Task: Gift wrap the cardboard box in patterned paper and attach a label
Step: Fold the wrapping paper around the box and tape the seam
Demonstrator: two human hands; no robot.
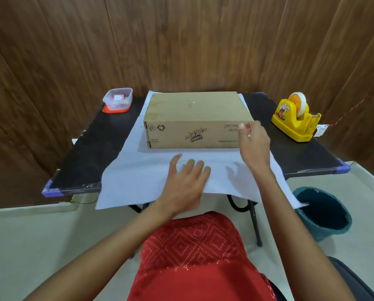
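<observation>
One cardboard box (194,109) on one paper sheet (136,172) — left hand (187,181) spread flat on it, right hand (254,141) loosely curled at the box's corner.

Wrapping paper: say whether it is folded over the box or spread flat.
Spread flat: the paper lies under the box, its near edge overhanging the table.

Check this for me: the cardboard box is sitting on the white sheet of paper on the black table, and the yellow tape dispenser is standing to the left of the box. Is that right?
Not quite. The yellow tape dispenser stands to the right of the cardboard box, not the left, as the head view shows. The rest holds: the box sits on the white sheet of paper on the black table.
</observation>
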